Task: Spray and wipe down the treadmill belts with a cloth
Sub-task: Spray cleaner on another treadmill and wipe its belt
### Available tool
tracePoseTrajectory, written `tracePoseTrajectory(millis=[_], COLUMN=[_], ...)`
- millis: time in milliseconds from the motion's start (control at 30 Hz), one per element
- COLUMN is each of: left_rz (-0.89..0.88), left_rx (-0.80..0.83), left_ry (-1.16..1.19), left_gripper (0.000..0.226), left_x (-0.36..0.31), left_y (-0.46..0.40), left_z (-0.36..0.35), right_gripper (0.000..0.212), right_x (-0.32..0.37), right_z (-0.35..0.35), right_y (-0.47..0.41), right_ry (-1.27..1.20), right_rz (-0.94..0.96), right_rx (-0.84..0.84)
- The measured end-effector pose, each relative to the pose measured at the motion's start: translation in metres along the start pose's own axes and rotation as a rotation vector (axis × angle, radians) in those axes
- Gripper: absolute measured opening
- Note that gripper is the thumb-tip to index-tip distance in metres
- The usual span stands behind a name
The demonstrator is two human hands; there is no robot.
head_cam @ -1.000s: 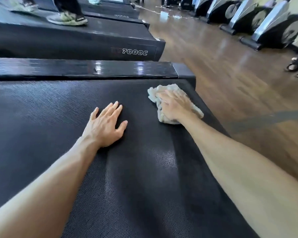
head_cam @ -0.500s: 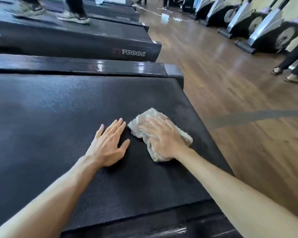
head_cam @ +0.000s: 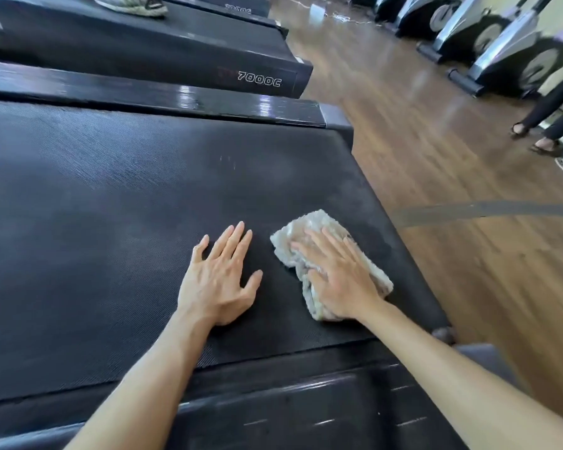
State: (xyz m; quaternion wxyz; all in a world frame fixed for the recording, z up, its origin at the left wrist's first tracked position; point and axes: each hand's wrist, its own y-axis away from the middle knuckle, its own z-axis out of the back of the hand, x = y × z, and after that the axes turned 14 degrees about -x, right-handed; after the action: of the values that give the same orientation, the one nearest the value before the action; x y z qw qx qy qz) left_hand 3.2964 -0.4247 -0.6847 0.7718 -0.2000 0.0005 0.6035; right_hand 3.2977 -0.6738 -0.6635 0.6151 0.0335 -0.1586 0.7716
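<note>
right hand (head_cam: 337, 280) flat, fingers spread, presses cloth (head_cam: 309, 227) on belt (head_cam: 111, 206); cloth now nearer belt's near edge than a second ago, stroke pulled back. left hand (head_cam: 220, 279) flat beside it, bracing, holds nothing. wiping midway, far belt likely done.

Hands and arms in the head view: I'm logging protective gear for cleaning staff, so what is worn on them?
Nothing that shows. The left hand and right hand are bare, with no gloves. Both forearms are bare up to the frame's edge: no sleeves, wristbands or watch. There may be a small ring on a right finger, but it is too blurred to tell.
</note>
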Motion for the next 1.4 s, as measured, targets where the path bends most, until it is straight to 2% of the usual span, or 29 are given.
tracePoseTrajectory(millis=[100,333,400,467,533,633,767,833,933,1033,1133,1233,1400], left_rz=[-0.008,-0.009,-0.003,-0.006,0.003,0.001,-0.007,-0.017,-0.018,-0.012,-0.019,-0.02,-0.021], left_rx=[-0.025,-0.021,-0.021,-0.02,-0.027,-0.037,-0.036,-0.034,-0.018,-0.022,-0.021,-0.029,-0.027], left_ry=[0.009,-0.019,-0.024,-0.012,-0.012,-0.001,-0.01,-0.016,-0.016,-0.008,-0.012,-0.023,-0.023], left_gripper=[0.084,0.085,0.084,0.084,0.083,0.083,0.082,0.081,0.081,0.082,0.081,0.081,0.08], left_x=[-0.001,-0.001,-0.001,-0.002,-0.002,-0.001,-0.001,0.0,0.001,0.001,0.001,0.001,0.002], left_y=[0.001,-0.001,-0.001,0.0,0.0,0.0,-0.001,-0.002,-0.002,-0.002,-0.002,-0.002,-0.001], left_z=[-0.002,-0.002,-0.002,-0.001,0.0,0.0,-0.001,-0.001,-0.001,-0.002,-0.002,-0.002,-0.002], right_gripper=[0.066,0.05,0.049,0.048,0.065,0.074,0.073,0.064,0.06,0.059,0.069,0.076,0.066], right_x=[-0.012,-0.024,-0.014,-0.009,-0.01,-0.028,-0.041,-0.041,-0.034,-0.035,-0.051,-0.062,-0.043], right_z=[0.005,-0.01,-0.012,-0.004,0.004,0.012,0.001,-0.01,-0.014,0.0,0.015,0.012,-0.015], right_y=[0.017,-0.081,-0.084,-0.058,-0.018,0.004,-0.068,-0.095,-0.089,-0.03,0.011,-0.03,-0.114], right_ry=[-0.037,0.119,0.143,0.198,0.12,0.031,0.138,0.173,0.164,0.146,0.087,0.129,0.163], right_rz=[-0.062,-0.26,-0.208,-0.074,-0.004,-0.085,-0.244,-0.286,-0.2,-0.02,-0.011,-0.104,-0.222], right_rx=[-0.008,-0.086,-0.052,-0.008,0.016,0.008,-0.059,-0.048,-0.008,0.01,0.04,-0.002,-0.034])
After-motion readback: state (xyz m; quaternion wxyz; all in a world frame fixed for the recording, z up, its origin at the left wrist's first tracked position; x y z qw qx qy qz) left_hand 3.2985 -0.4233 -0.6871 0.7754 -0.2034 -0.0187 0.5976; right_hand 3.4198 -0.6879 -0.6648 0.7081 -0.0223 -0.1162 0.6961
